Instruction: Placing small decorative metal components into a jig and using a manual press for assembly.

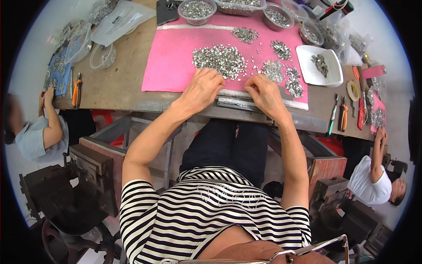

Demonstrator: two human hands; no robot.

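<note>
A pink mat (169,57) lies on the workbench, with a large heap of small shiny metal pieces (220,60) in its middle. My left hand (203,90) rests at the heap's near edge, its fingers drawn together. Close to the mat's front edge, my right hand (265,94) has thumb and fingertips pinched. Anything in either pinch is too small to make out. Beyond the right hand are smaller piles: thin clear-silver strips (273,70) and bright curled pieces (294,82). A grey metal bar (238,104) sits at the bench edge between my hands.
Bowls of metal pieces (196,10) line the far side. A white square tub (334,78) stands right of the mat. Orange-handled pliers (77,91) lie left; more pliers (343,115) and a tape roll (353,90) lie right. Co-workers (41,132) sit at both sides.
</note>
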